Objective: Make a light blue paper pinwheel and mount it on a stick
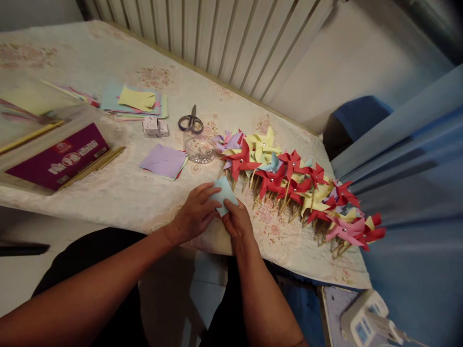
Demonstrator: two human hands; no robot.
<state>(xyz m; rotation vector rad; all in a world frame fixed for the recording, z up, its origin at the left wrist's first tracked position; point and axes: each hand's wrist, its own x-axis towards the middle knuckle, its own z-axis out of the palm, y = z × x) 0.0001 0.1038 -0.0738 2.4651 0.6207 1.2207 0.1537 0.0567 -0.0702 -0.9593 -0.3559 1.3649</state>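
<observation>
Along the near edge of the white floral-covered bench (133, 200), a pale blue flat paper piece (221, 191) is gripped on its left side by the left hand's fingers (197, 207) and on its near right side by the right hand's (238, 219); no stick is fitted to it. To the right, many multicoloured paper pinwheels (240, 161) are found assembled. Farther left, lilac-topped paper squares (164, 160) and slender tan sticks (94, 166) are left unassembled.
</observation>
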